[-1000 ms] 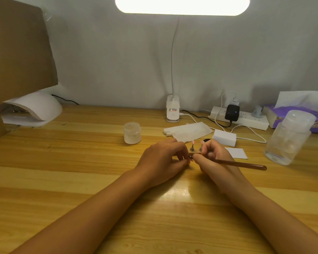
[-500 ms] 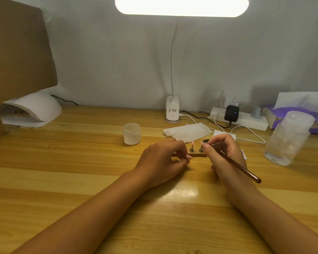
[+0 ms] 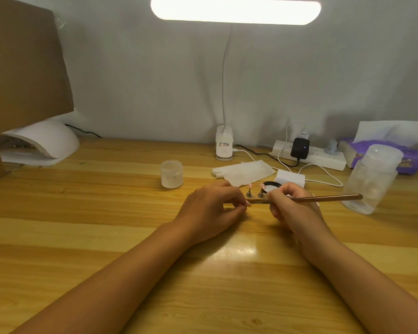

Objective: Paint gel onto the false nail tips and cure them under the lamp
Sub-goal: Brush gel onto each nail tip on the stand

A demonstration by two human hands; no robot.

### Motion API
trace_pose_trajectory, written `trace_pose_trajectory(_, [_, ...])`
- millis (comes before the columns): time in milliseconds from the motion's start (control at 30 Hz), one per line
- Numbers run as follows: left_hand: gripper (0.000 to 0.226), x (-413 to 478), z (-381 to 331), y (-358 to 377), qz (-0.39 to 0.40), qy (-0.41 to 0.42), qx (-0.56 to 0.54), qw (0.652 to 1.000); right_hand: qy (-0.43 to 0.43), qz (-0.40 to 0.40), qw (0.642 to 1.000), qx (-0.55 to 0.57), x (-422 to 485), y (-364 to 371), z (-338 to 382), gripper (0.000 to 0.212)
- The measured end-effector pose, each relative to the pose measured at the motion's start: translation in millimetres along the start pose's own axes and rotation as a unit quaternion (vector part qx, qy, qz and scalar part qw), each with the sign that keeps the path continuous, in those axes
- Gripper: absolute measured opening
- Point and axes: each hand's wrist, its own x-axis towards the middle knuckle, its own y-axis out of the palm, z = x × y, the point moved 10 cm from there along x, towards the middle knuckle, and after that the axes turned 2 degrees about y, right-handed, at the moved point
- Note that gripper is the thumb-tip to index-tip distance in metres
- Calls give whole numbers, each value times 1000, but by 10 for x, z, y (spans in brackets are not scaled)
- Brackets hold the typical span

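Brush (image 3: 323,198) swung level, gripped by right hand (image 3: 292,206); left hand (image 3: 210,208) perhaps pinches nail tip (image 3: 248,203).

front: bare table (image 3: 82,237) wood, wide pass | left: lane to curing lamp (image 3: 41,145) open, jar (image 3: 171,174) beside it | right: clear bottle (image 3: 369,179) close | back: wipes (image 3: 244,171), white box (image 3: 290,178), power strip (image 3: 323,160) crowd

left hand (image 3: 210,208) pinches tip (image 3: 248,203), right hand (image 3: 292,206) holds brush (image 3: 328,198)
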Motion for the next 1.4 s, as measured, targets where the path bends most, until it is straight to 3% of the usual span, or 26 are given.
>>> trace_pose_trajectory(267, [6, 4, 12, 1, 0, -8, -8, 1000, -34, 45, 997, 57, -33, 27, 94, 25])
trace_pose_trajectory(400, [8, 2, 32, -2, -5, -11, -9, 1000, -33, 45, 995, 83, -29, 25, 97, 16])
trace_pose_trajectory(900, [6, 28, 63, -6, -8, -12, -9, 1000, -8, 143, 990, 9, 46, 186, 32, 19])
trace_pose_trajectory(1400, [12, 29, 59, 2, -10, -11, -3, 1000, -9, 76, 997, 3, 53, 85, 0, 14])
